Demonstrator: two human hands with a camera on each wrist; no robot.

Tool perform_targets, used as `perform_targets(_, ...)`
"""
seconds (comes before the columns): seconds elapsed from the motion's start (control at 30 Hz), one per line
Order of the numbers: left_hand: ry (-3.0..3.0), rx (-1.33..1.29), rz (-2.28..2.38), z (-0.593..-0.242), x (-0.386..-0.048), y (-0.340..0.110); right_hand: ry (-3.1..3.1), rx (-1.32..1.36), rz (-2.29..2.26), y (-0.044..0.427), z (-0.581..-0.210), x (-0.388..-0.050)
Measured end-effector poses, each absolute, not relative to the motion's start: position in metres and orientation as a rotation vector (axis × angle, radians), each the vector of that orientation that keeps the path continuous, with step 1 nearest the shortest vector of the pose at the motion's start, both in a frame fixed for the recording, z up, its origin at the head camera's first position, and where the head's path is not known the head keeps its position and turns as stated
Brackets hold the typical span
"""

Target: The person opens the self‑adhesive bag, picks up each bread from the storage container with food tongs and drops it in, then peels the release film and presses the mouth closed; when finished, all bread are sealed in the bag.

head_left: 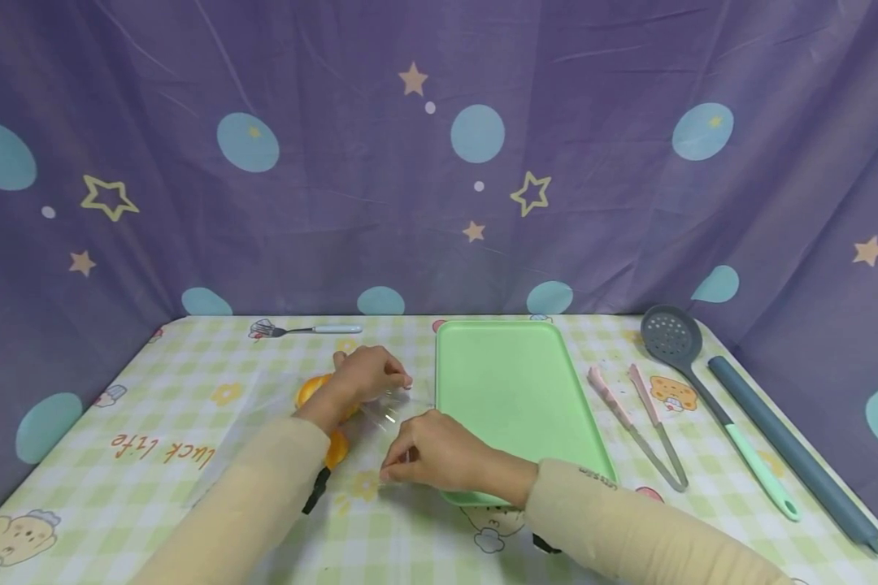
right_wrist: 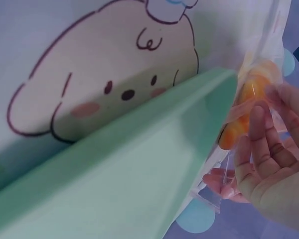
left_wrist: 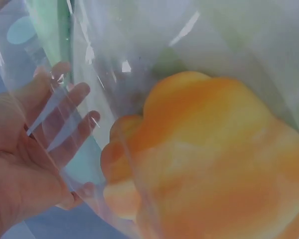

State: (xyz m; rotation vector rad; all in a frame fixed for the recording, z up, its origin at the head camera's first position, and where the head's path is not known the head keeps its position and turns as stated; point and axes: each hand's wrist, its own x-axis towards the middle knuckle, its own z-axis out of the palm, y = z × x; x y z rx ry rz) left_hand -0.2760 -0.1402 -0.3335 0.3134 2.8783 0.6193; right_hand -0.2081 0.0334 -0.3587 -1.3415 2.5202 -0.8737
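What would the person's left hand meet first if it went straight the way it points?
Beyond the clear plastic it touches, the left hand would probably meet the green tray first; the hand's height is unclear, so it might pass over.

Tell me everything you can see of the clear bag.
The clear bag is thin, glossy film, plastic by its look, with bright highlights. It sits mostly left of the green tray, a lobed orange-yellow bun showing through, apparently inside. The left hand and right hand pinch its tray-side edge. Its full outline is hard to trace.
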Motion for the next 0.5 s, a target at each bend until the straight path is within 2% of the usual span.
perform_targets(0.27,2.908,0.351,0.768,-0.331,-0.278,-0.151,2.569,-1.234,-0.923,0.035,-0.351,-0.204)
perform_targets(0.5,2.883,0.398,0.947,-0.324,-0.280,-0.166,2.596,-1.029,-1.068,0.035,-0.347,-0.199)
